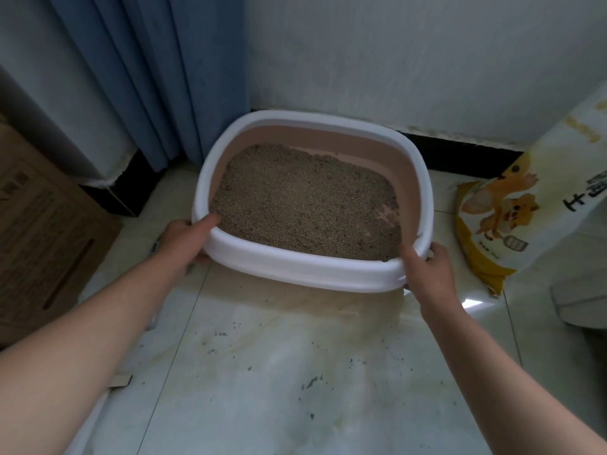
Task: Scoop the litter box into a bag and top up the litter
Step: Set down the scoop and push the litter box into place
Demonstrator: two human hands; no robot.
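Note:
A litter box [295,269] with a white rim and pink inner walls stands on the tiled floor near the wall corner. Grey-brown litter [305,201] covers most of its bottom; a bare pink strip shows along the far and right sides. My left hand [184,234] grips the near left corner of the rim, thumb over the inside edge. My right hand [427,267] grips the near right corner, thumb inside the rim. A yellow and white litter bag [512,221] leans against the wall at the right.
A cardboard box [42,238] stands at the left. Blue curtains [157,77] hang behind the box's left corner. Loose litter grains [312,382] lie scattered on the stained floor in front of me. A grey object [578,300] sits at the right edge.

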